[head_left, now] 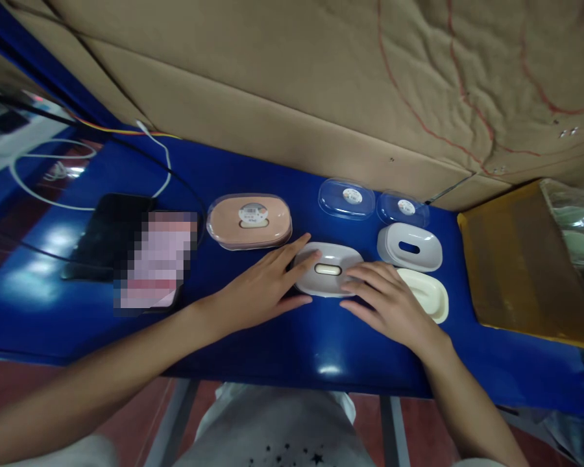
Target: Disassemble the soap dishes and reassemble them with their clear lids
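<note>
An oval grey dish [314,280] with a cream piece in its central slot lies on the blue table. At its left end my left hand [265,279] rests with fingers spread, one fingertip on the dish. My right hand [387,301] touches the right end, fingers apart. Just right of it are a grey-white slotted dish [425,250] and a cream tray [437,299], partly hidden by my right hand. A pink dish under a clear lid [219,220] sits to the left. Two clear lids [333,198] [394,211] with round labels lie behind.
The blue table [272,350] meets a cardboard-covered wall [272,123] at the back. A taped carton [516,266] stands at the right. A phone [163,259], a black object [109,227] and a white cable [168,162] lie at the left.
</note>
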A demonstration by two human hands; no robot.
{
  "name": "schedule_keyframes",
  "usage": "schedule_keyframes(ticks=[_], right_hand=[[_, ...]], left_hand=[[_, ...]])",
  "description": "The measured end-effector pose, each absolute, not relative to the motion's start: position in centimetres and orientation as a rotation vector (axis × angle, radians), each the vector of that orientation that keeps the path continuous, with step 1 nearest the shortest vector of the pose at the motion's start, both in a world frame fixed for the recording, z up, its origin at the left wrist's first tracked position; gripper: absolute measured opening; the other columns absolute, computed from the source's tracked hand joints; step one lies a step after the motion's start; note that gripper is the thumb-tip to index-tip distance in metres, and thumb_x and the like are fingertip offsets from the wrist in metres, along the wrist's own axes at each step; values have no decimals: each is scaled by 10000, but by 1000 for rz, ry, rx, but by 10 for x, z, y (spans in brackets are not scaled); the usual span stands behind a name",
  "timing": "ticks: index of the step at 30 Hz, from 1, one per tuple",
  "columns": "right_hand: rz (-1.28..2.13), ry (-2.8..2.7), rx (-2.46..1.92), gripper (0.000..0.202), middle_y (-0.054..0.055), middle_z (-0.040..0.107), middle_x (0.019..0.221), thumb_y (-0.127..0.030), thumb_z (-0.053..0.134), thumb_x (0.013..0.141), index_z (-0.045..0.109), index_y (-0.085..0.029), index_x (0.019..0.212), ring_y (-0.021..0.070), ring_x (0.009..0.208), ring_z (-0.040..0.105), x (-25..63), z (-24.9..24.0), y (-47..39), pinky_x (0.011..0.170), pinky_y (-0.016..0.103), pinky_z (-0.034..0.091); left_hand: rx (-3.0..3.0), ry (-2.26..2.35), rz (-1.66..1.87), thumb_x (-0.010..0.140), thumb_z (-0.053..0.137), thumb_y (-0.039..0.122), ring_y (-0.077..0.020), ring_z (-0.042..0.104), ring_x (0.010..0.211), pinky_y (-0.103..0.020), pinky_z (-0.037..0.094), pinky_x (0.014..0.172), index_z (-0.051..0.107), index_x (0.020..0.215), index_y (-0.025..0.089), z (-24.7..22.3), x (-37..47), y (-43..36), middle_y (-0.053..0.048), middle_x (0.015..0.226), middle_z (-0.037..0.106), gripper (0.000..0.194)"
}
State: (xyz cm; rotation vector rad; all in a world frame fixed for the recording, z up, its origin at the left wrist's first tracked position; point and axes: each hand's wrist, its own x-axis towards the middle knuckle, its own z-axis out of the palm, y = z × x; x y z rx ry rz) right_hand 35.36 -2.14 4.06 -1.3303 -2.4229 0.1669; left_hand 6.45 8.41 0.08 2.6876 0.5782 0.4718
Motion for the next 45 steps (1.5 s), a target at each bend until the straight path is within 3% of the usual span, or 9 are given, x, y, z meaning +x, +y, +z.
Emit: schedule_keyframes(ticks=[4,11,16,19,21,26,31,36,45], right_hand=[[57,-2316,-1493,296,126,740,1409,-332,607,1105,677,-228,1373,297,1324,680,365,48,-6,1123,510,527],[112,-2317,-1824,577,186,431,1742,-379,475,1120,418,-229,1675,378,1612,417,383,39,57,1281,677,339],[117,-2315,-1829,711,175,583,1578,-472,637,1046,384,-278,1681,387,1514,514,393,36,71,1266,669,339],[136,-2325,-1870,869,199,442,1704,-533,722,985,315,-282,1711,428,1606,390,395,35,71,1277,716,290],[177,-2330,-1879,842,201,391,1745,-530,699,1001,317,-291,1712,435,1632,352,396,34,73,1275,746,278],[283,-2247,-1738,689,165,587,1604,-557,628,1048,432,-291,1653,395,1464,583,395,42,76,1213,653,457],[377,-2271,-1616,513,119,677,1503,-534,611,1070,585,-288,1520,342,1372,665,389,59,67,1198,585,510],[616,-2261,-1604,530,85,679,1517,-530,650,1056,574,-328,1540,315,1355,685,382,75,39,1160,537,562],[494,-2332,-1492,560,85,499,1696,-326,645,1066,505,-370,1607,322,1590,466,359,54,-10,1249,613,494]], left_hand=[[2649,577,484,1088,632,461,-423,433,1597,-648,459,1252,307,1697,205,4,68,84,-272,1745,351,737],[2545,622,504,1067,669,402,-390,446,1591,-632,425,1284,350,1670,253,7,67,84,-212,1726,401,699],[2384,666,457,1008,756,367,-334,460,1590,-537,418,1316,344,1672,285,11,64,84,-151,1721,429,786],[2350,671,432,992,775,349,-326,471,1583,-509,420,1319,362,1668,293,13,64,83,-135,1722,431,794],[2334,680,417,990,780,355,-324,481,1576,-501,426,1316,364,1669,298,13,64,82,-131,1718,437,798],[2285,702,414,982,795,388,-329,474,1582,-507,438,1307,338,1678,325,13,64,84,-117,1710,453,835],[2250,719,453,963,814,370,-312,487,1573,-495,424,1315,370,1656,317,16,65,85,-109,1688,486,825],[2156,803,500,906,858,376,-329,528,1540,-526,419,1310,353,1662,282,13,69,88,-134,1686,499,914],[2165,753,522,966,795,490,-342,473,1588,-564,420,1297,260,1720,321,6,67,92,-143,1746,426,940]])
